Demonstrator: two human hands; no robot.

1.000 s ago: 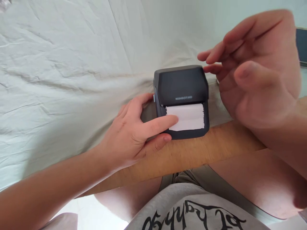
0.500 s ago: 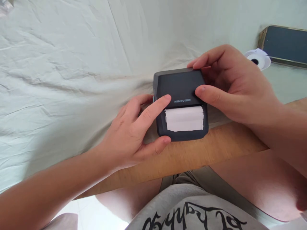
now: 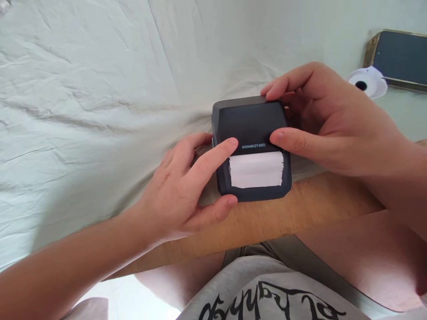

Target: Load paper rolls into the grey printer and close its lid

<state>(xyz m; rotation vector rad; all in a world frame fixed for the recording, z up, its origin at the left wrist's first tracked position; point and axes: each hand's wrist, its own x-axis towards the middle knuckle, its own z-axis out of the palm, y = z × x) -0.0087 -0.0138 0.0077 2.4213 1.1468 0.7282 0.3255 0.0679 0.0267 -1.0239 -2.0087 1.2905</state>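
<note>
A black label printer (image 3: 251,120) marked NIIMBOT is held between both hands near the edge of the table. White paper (image 3: 256,170) shows in the opening on its lower half. My left hand (image 3: 183,186) grips its left side, index finger on the top cover and thumb at the front lower edge. On the right, my right hand (image 3: 333,120) clasps the upper corner, with the thumb on the cover and fingertips at the back edge. Its other fingers are partly hidden behind the printer.
A small white roll with a dark core (image 3: 368,83) lies beyond my right hand. Next to it rests a dark-screened phone (image 3: 402,58). A pale wrinkled cloth (image 3: 100,89) covers the table, and its bare wooden edge (image 3: 267,220) runs close to my lap.
The printer and both hands sit slightly lower in view. The roll and phone appear shifted a little to the right. The grip on the printer looks the same.
</note>
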